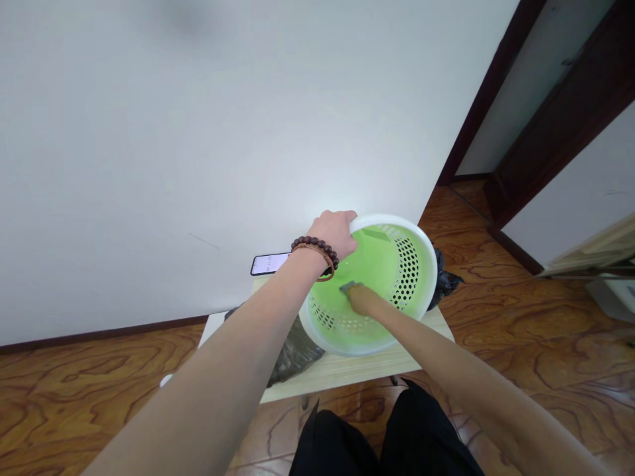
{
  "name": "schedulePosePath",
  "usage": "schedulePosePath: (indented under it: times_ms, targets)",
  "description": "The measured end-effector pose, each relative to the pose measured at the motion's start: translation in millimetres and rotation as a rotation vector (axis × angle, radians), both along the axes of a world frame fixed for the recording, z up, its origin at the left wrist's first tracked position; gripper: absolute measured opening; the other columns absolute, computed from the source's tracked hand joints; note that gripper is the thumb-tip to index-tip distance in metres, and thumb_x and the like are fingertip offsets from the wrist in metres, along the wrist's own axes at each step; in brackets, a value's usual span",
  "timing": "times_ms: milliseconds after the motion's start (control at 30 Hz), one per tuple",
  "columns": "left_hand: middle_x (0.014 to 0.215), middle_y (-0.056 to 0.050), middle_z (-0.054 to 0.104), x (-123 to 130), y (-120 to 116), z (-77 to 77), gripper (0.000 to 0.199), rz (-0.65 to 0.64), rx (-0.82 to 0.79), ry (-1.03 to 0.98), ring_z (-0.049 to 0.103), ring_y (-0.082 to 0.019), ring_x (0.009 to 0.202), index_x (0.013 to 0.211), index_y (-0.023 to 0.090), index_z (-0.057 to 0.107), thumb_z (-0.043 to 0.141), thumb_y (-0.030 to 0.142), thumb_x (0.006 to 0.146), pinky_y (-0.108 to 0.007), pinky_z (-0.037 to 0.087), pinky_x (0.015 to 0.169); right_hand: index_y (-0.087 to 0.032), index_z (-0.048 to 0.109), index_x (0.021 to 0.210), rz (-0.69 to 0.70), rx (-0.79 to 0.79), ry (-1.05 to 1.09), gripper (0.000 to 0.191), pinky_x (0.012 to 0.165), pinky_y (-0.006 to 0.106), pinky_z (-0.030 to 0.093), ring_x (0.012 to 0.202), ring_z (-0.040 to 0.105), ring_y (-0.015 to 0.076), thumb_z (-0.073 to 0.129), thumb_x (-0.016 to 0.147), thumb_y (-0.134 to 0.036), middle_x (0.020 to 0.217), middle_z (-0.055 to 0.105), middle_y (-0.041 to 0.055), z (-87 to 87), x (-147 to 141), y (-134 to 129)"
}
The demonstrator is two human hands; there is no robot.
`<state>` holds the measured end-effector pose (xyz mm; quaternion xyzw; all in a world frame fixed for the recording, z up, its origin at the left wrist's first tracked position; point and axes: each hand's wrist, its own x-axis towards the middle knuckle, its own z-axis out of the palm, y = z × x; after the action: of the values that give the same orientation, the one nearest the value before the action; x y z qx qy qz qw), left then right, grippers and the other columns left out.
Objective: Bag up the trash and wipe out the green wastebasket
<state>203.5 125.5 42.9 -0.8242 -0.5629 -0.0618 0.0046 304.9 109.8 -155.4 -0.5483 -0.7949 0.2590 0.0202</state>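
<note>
A round laundry basket (372, 261), light green inside with a white rim and perforated sides, is tilted so that its inside faces me. My left hand (335, 231), with a beaded bracelet at the wrist, is closed on the rim at the upper left. Down inside the basket, my right hand (363, 299) is closed on a small grey cloth (349, 287), which lies against the green inner surface. Most of the cloth is hidden under the fingers.
The basket rests on a small pale wooden table (297, 385) against a white wall. A phone (268, 264) lies behind my left forearm. Dark plastic bags sit either side of the basket, one at the left (297, 354) and another at the right (445, 281).
</note>
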Motion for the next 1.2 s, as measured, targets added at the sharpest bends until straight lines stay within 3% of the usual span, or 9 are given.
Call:
schedulePosePath:
  times_ms: [100, 300, 400, 600, 733, 800, 867, 1067, 1200]
  targets:
    - [0.077, -0.006, 0.06, 2, -1, 0.6, 0.033, 0.006, 0.007, 0.001, 0.057, -0.02, 0.071, 0.098, 0.023, 0.056, 0.044, 0.021, 0.068, -0.029, 0.043, 0.062, 0.001, 0.058, 0.102, -0.068, 0.003, -0.057, 0.03, 0.081, 0.036, 0.04, 0.097, 0.054, 0.0263, 0.042, 0.077, -0.003, 0.105, 0.057, 0.0251, -3.5, 9, 2]
    - [0.076, -0.005, 0.061, 0, -1, 1.7, 0.032, 0.023, 0.008, 0.0, 0.057, -0.019, 0.072, 0.096, 0.024, 0.057, 0.044, 0.02, 0.068, -0.028, 0.044, 0.062, -0.02, 0.056, 0.11, 0.046, 0.07, 0.296, 0.033, 0.079, 0.022, 0.041, 0.094, 0.055, 0.0137, 0.031, 0.088, -0.021, 0.11, 0.06, 0.0014, 9.6, -44, -4]
    - [0.078, -0.005, 0.06, -2, -2, 0.3, 0.034, 0.047, 0.004, 0.004, 0.057, -0.018, 0.072, 0.1, 0.024, 0.056, 0.044, 0.019, 0.068, -0.027, 0.044, 0.062, -0.02, 0.059, 0.104, 0.086, 0.064, 0.193, 0.03, 0.079, 0.025, 0.041, 0.091, 0.056, 0.0161, 0.035, 0.087, -0.022, 0.103, 0.063, 0.0036, 8.8, -28, -14]
    - [0.081, -0.007, 0.06, 5, -5, -3.3, 0.036, 0.058, 0.02, -0.004, 0.057, -0.02, 0.071, 0.101, 0.025, 0.056, 0.045, 0.023, 0.067, -0.028, 0.044, 0.06, 0.0, 0.058, 0.103, -0.065, 0.089, -0.106, 0.034, 0.086, 0.037, 0.036, 0.106, 0.047, 0.0278, 0.037, 0.077, 0.0, 0.111, 0.052, 0.027, 1.0, 24, -18]
    - [0.086, -0.007, 0.06, 8, -8, -1.4, 0.038, 0.096, -0.016, -0.015, 0.057, -0.02, 0.074, 0.104, 0.025, 0.055, 0.045, 0.023, 0.068, -0.028, 0.045, 0.061, -0.017, 0.061, 0.102, 0.008, 0.065, 0.031, 0.029, 0.077, 0.026, 0.041, 0.087, 0.056, 0.0171, 0.038, 0.084, -0.016, 0.098, 0.063, 0.0066, 2.5, -18, -20]
    - [0.085, -0.007, 0.061, 6, -8, -0.2, 0.037, 0.096, -0.021, -0.016, 0.057, -0.02, 0.075, 0.103, 0.025, 0.056, 0.045, 0.022, 0.068, -0.029, 0.045, 0.063, -0.02, 0.058, 0.106, 0.013, 0.094, 0.315, 0.034, 0.072, 0.027, 0.043, 0.081, 0.057, 0.0158, 0.03, 0.088, -0.023, 0.093, 0.064, 0.0014, 2.5, -36, -23]
    - [0.084, -0.006, 0.061, 4, -8, 0.1, 0.035, 0.085, -0.013, -0.015, 0.057, -0.02, 0.075, 0.101, 0.024, 0.057, 0.045, 0.022, 0.068, -0.03, 0.045, 0.065, -0.021, 0.056, 0.11, 0.031, 0.097, 0.4, 0.036, 0.074, 0.028, 0.043, 0.083, 0.056, 0.0165, 0.029, 0.088, -0.025, 0.096, 0.064, 0.0011, 0.9, -33, -27]
    - [0.081, -0.006, 0.061, 2, -6, -2.2, 0.035, 0.091, -0.013, -0.016, 0.057, -0.02, 0.074, 0.1, 0.024, 0.057, 0.044, 0.022, 0.068, -0.029, 0.045, 0.065, -0.008, 0.057, 0.11, -0.006, 0.05, 0.049, 0.038, 0.095, 0.033, 0.03, 0.113, 0.043, 0.0227, 0.041, 0.076, -0.006, 0.118, 0.053, 0.0146, -3.7, 30, -29]
    - [0.078, -0.006, 0.06, 2, -6, -2.4, 0.033, 0.101, -0.004, -0.016, 0.057, -0.02, 0.073, 0.098, 0.025, 0.058, 0.044, 0.022, 0.068, -0.028, 0.044, 0.063, -0.017, 0.051, 0.119, 0.043, 0.033, 0.175, 0.038, 0.095, 0.03, 0.033, 0.112, 0.046, 0.0174, 0.034, 0.085, -0.018, 0.12, 0.054, 0.0063, 4.1, 4, -40]
